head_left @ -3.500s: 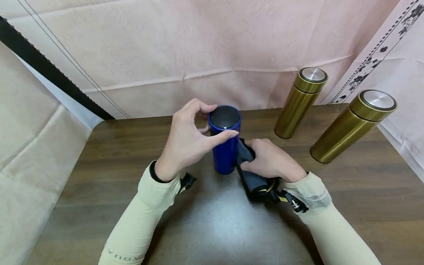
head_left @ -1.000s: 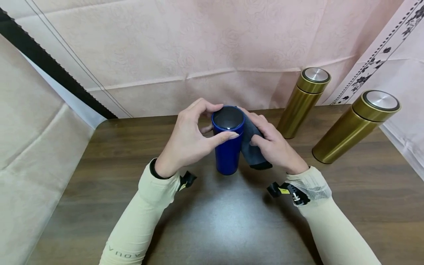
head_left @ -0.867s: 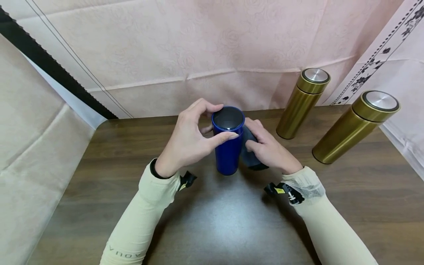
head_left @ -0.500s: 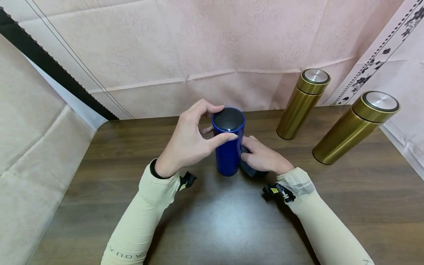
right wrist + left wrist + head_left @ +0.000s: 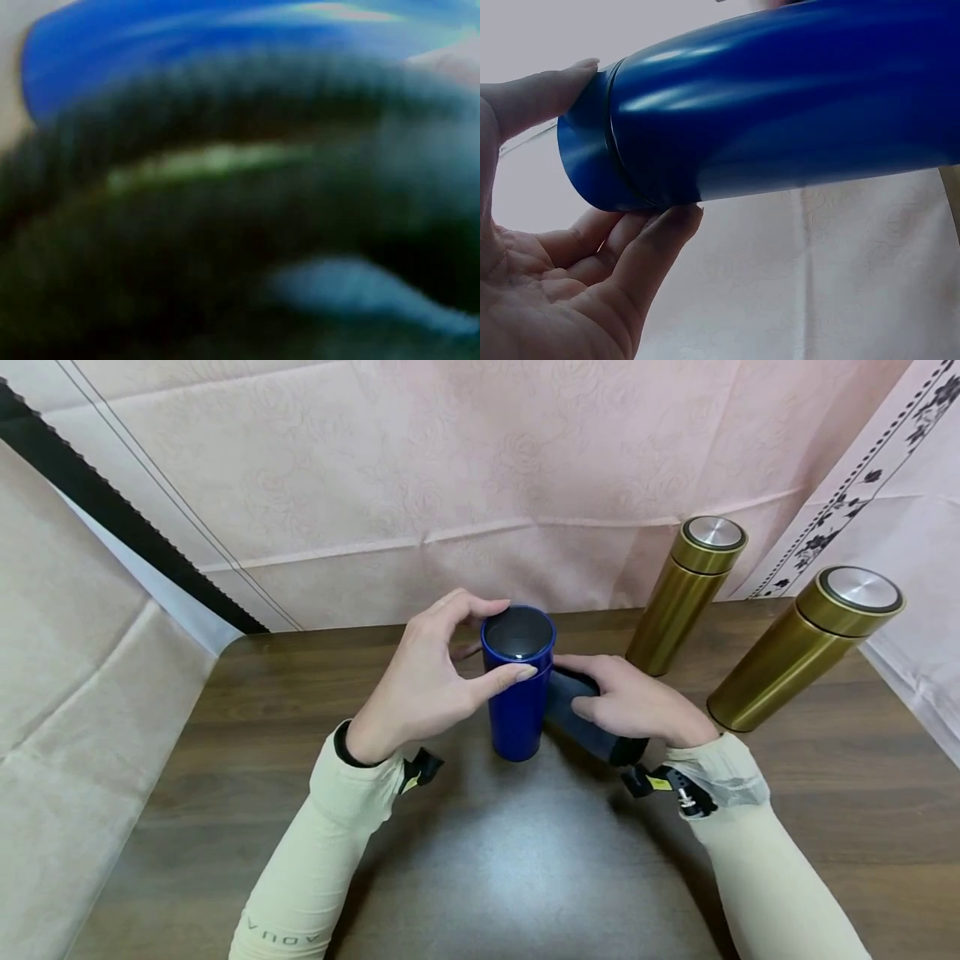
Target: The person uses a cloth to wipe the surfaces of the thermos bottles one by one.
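Observation:
An upright blue thermos flask (image 5: pixel 517 714) with a dark top stands on the table in the head view. Its lid end is gripped by my left hand (image 5: pixel 431 681), thumb in front and fingers behind. In the left wrist view the thumb and fingers hold the blue thermos (image 5: pixel 780 112) around the lid and its seam. My right hand (image 5: pixel 626 697) holds a dark grey-blue cloth (image 5: pixel 581 714) against the flask's right side. The right wrist view is blurred; the cloth (image 5: pixel 225 232) fills most of it, with blue metal behind.
Two gold thermos flasks (image 5: pixel 686 593) (image 5: pixel 806 647) with silver lid tops stand at the right on the brown wooden table (image 5: pixel 300 710). A pale patterned fabric (image 5: pixel 450 485) hangs behind the table's back edge.
My right hand with the cloth was higher on the flask a second ago, went down low, and has now come slightly up and right. My left hand keeps its grip.

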`<act>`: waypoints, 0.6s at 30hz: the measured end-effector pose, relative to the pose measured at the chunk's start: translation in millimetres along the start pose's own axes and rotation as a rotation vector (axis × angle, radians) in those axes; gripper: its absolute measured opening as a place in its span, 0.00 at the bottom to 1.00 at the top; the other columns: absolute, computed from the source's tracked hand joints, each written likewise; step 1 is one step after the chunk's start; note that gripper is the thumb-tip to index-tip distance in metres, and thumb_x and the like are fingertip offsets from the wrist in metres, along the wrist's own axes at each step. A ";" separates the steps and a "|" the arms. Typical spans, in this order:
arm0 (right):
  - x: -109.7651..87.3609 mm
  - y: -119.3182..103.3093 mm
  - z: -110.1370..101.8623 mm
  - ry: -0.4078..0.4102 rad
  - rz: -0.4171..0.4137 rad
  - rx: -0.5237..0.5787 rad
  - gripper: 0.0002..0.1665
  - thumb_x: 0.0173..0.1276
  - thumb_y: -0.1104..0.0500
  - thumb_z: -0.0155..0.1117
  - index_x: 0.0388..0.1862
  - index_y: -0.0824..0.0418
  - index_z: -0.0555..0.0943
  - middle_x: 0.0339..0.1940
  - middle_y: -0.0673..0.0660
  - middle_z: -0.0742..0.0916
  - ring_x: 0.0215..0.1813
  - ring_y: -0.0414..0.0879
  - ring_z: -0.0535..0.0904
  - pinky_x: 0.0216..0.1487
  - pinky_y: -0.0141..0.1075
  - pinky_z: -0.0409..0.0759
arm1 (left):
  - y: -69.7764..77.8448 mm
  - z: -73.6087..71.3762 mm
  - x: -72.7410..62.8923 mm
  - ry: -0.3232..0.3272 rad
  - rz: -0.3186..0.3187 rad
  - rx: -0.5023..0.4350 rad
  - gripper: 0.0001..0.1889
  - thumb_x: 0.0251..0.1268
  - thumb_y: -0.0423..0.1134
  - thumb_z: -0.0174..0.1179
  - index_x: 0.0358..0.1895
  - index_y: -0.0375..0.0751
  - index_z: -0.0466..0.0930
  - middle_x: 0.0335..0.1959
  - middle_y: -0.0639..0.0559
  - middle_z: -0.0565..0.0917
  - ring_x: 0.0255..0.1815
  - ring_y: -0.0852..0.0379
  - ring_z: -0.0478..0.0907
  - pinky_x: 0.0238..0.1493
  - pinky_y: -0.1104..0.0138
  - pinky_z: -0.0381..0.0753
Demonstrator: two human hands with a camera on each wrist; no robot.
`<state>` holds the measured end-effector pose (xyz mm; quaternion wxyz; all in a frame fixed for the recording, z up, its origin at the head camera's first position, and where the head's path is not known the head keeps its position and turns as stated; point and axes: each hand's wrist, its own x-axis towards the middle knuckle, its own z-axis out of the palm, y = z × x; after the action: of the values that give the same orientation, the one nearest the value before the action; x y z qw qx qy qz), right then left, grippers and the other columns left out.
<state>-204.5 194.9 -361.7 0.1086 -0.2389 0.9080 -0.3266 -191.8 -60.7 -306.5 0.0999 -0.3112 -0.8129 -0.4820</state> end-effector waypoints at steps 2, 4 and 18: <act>-6.5 -5.7 -8.3 0.025 -0.017 0.022 0.38 0.68 0.67 0.56 0.77 0.49 0.69 0.54 0.54 0.85 0.43 0.46 0.78 0.48 0.40 0.77 | 0.7 -0.5 -0.1 0.002 -0.004 0.022 0.28 0.53 0.44 0.79 0.58 0.44 0.81 0.53 0.57 0.83 0.57 0.66 0.78 0.54 0.69 0.86; -12.5 -11.2 -14.7 0.056 -0.020 0.068 0.39 0.67 0.68 0.56 0.76 0.45 0.69 0.52 0.53 0.85 0.42 0.47 0.79 0.44 0.39 0.79 | 1.2 -0.9 -0.4 -0.004 -0.009 0.025 0.28 0.54 0.44 0.79 0.58 0.44 0.81 0.54 0.57 0.83 0.57 0.67 0.79 0.54 0.69 0.86; 3.2 -12.2 7.8 0.251 -0.145 0.232 0.41 0.64 0.74 0.49 0.76 0.50 0.71 0.57 0.55 0.81 0.52 0.48 0.69 0.53 0.42 0.68 | 0.2 -2.1 -0.3 -0.016 0.019 -0.039 0.28 0.54 0.40 0.79 0.60 0.41 0.80 0.54 0.55 0.84 0.56 0.64 0.81 0.57 0.68 0.85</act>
<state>-200.0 180.9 -359.9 -0.0025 -0.2470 0.8510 -0.4634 -191.8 -62.5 -305.4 0.0919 -0.3247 -0.8012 -0.4942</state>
